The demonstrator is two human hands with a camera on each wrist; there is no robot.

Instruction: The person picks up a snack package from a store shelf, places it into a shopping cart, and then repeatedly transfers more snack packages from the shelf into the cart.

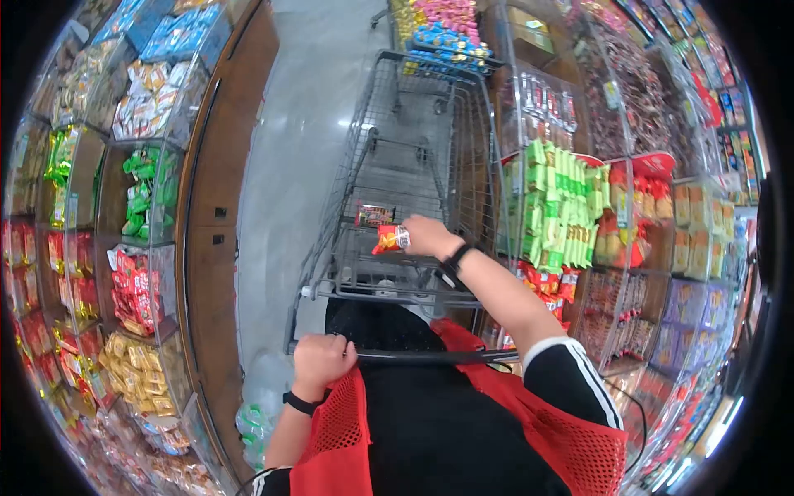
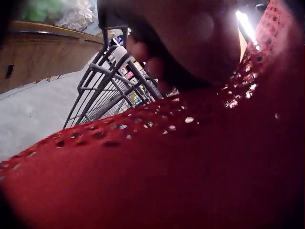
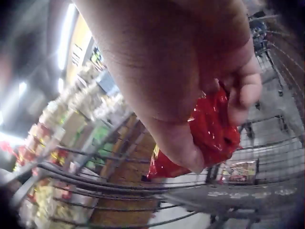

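Observation:
My right hand (image 1: 428, 237) pinches a small red and yellow snack packet (image 1: 389, 239) over the rear of the grey wire shopping cart (image 1: 347, 190). The right wrist view shows thumb and fingers closed about the shiny red packet (image 3: 214, 129). Just beyond it, a flat dark packet with a colourful print (image 1: 375, 215) lies in the cart. My left hand (image 1: 322, 360) grips the left end of the cart's dark handle bar (image 1: 413, 357). In the left wrist view, red mesh vest fabric (image 2: 119, 181) covers much of that hand.
Shelf bins with wrapped sweets (image 1: 136, 289) line the left side behind a brown wooden panel (image 1: 215, 207). Along the right stand green snack packs (image 1: 558, 207) and other bagged goods. Colourful packs (image 1: 447, 37) sit beyond the cart's front. Grey floor (image 1: 289, 165) runs along the cart's left.

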